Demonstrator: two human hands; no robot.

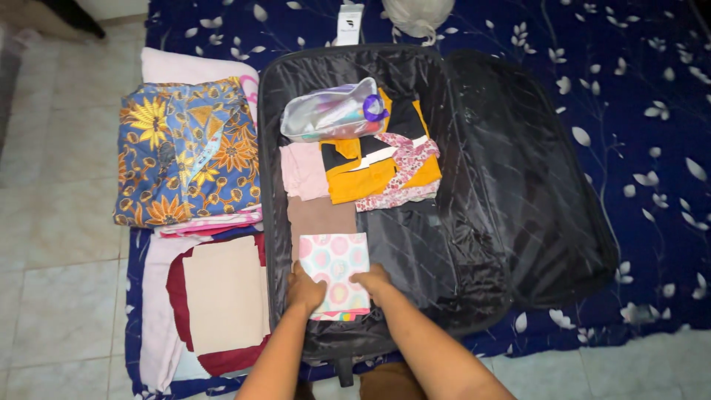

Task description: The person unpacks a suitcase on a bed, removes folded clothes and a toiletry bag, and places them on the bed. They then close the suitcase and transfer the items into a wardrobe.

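My left hand (305,290) and right hand (372,281) press flat on either side of a folded dotted cloth (335,272), fingers spread, not clamped as far as I can tell. The cloth lies at the near left of the open suitcase (474,244), just below a brown cloth (320,216). Left of the case sits a blue floral stack (187,148).

Soft, even indoor light fills the view, bright without harsh shadows. The black suitcase (474,170) lining shows faint sheen toward 3 o'clock. Focus is fairly sharp centrally; forearms at 6 o'clock look slightly soft, edges mildly stretched.
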